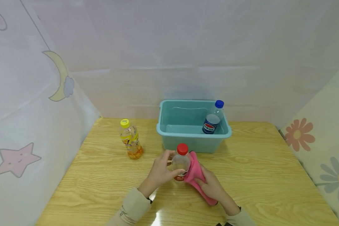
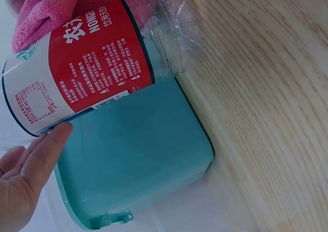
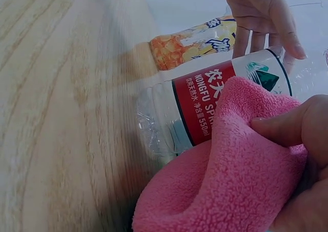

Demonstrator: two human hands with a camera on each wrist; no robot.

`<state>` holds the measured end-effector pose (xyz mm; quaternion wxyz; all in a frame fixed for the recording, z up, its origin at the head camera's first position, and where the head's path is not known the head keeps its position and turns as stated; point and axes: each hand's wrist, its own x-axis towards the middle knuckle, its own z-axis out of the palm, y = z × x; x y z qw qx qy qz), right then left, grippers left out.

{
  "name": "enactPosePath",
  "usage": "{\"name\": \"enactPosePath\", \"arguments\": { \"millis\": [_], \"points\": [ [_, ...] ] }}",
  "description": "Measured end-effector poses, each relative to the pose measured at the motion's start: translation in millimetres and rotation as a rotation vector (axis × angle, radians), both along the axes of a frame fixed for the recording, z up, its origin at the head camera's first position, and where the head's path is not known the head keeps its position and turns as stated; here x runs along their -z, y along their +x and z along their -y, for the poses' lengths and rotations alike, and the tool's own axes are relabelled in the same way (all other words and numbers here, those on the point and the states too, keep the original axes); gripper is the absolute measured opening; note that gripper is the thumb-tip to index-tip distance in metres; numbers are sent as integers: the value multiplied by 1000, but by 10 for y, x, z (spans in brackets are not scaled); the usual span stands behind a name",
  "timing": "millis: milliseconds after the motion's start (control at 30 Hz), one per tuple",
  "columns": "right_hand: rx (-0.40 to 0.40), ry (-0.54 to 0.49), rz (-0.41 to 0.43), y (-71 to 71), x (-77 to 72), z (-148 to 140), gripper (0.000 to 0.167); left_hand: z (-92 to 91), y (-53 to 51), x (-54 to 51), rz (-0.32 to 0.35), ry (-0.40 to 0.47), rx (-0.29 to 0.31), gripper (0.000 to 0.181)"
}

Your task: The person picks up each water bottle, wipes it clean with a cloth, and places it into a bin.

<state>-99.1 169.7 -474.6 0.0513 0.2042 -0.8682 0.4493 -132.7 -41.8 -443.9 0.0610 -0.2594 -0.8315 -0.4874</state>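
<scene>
Near the middle of the table a clear water bottle with a red cap stands upright, its red and white label plain in the left wrist view. My left hand holds the upper part of this bottle from the left, thumb in front and fingers behind. A folded pink cloth is gripped by my right hand and pressed against the bottle's right side. In the right wrist view, the cloth covers part of the label, with my thumb on top of it.
Just behind the bottle stands a light blue bin. A blue-capped cola bottle leans in its right end. To the left, a yellow-capped drink bottle with some orange liquid stands on the wooden table. Printed cloth walls surround the table.
</scene>
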Motion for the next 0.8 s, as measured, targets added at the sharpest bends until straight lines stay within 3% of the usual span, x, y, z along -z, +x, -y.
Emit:
{"name": "enactPosePath", "arguments": {
  "millis": [167, 267, 600, 800],
  "points": [
    [73, -1, 41, 24, -53, -21, 54, -9, 10, -3, -3, -1, -13, 56],
    [104, 0, 24, 36, -99, -38, 54, -11, 14, -10, -6, -10, -22, 55],
    [115, -10, -137, 135, -367, -25, 62, -3, 25, -27, -16, -26, -22, 56],
    [80, -11, -230, 198, -527, 35, 65, -8, 29, -26, -30, -26, -27, 55]
  ]
}}
